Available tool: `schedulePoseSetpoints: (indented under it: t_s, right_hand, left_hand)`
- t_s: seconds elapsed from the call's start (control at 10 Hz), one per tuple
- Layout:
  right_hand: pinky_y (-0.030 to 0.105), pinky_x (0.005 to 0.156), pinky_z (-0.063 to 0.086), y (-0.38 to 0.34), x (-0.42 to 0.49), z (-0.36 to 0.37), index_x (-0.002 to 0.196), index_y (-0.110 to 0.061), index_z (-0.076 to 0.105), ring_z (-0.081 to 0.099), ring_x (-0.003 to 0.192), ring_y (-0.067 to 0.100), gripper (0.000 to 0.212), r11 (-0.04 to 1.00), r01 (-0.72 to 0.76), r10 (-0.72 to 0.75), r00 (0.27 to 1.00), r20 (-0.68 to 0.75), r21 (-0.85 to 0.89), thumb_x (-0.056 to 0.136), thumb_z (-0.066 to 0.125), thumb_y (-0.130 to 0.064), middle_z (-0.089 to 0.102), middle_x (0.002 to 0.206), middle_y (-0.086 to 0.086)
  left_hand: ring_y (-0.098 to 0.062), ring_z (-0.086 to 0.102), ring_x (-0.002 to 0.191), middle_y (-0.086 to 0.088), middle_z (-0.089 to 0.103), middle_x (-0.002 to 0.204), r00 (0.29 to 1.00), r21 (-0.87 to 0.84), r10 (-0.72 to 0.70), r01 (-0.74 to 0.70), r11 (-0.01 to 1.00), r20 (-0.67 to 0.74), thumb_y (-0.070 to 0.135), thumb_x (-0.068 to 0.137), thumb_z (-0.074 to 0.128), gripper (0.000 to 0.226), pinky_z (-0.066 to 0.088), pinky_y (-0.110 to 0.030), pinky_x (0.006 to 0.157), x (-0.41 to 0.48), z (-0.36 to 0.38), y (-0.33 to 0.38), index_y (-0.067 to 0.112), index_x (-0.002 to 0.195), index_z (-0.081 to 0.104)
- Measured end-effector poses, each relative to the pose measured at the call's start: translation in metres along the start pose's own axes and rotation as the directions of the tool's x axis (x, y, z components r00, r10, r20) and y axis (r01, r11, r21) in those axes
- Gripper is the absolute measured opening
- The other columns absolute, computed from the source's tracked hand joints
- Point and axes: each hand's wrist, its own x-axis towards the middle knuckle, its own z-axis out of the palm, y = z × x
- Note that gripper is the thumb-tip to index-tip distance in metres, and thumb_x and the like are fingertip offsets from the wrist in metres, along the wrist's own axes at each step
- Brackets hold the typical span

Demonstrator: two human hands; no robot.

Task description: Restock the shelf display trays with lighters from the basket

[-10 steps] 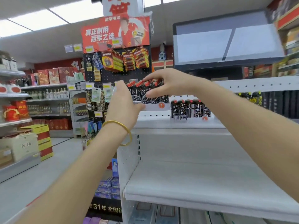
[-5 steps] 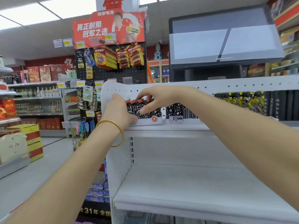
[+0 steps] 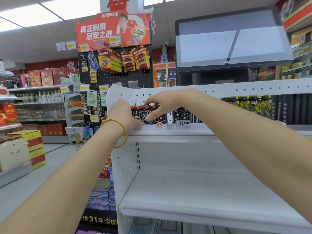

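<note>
Lighters, black-and-white patterned with red caps, stood in a white display tray at the left end of the white metal top shelf, my left hand gripping the tray's end and my right hand pinching the row. I judged this tray almost seated. The basket was out of view, so I couldn't tell what remained.

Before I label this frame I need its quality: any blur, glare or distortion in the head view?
Head view: even light from ceiling panels, no hard shadows; pale reflections on the monitor; top-right shelves smeared by blur; wide-angle stretches forearms; lighters, left hand and right hand fairly sharp.
</note>
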Motion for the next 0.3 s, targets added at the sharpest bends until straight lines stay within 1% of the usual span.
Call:
schedulePoseSetpoints:
  t_s: [0.1,0.2,0.3]
  right_hand:
    - [0.042,0.108,0.033,-0.005,-0.006,0.001,0.142,-0.03,0.032,0.039,0.13,0.017,0.078,1.0,-0.022,0.022,1.0,0.0,-0.01,0.078,0.05,-0.07,0.04,0.144,-0.006]
    - [0.034,0.106,0.031,-0.009,-0.028,-0.008,0.145,-0.025,0.03,0.038,0.132,0.016,0.075,0.999,0.014,-0.009,0.994,-0.111,0.045,0.083,0.053,-0.06,0.038,0.146,-0.004]
    - [0.025,0.097,0.037,-0.008,-0.073,-0.023,0.14,-0.024,0.038,0.046,0.121,0.008,0.059,0.987,0.094,-0.025,0.891,-0.454,0.131,0.089,0.054,-0.047,0.046,0.139,-0.006]
  left_hand:
    - [-0.024,0.045,0.084,-0.009,0.044,0.093,1.0,-0.01,-0.006,0.006,1.0,0.018,0.025,0.078,0.075,0.067,0.037,-0.031,0.067,-0.001,-0.001,0.0,-0.002,0.125,0.035]
    - [-0.025,0.045,0.084,-0.01,0.045,0.095,1.0,0.002,0.001,-0.001,1.0,0.008,0.025,0.081,0.073,0.065,0.038,-0.032,0.068,-0.004,-0.001,0.001,-0.003,0.125,0.035]
    - [-0.028,0.05,0.082,-0.018,0.054,0.106,0.977,-0.032,0.124,-0.132,0.991,-0.173,0.022,0.085,0.069,0.066,0.041,-0.036,0.069,-0.017,0.001,-0.001,-0.001,0.131,0.029]
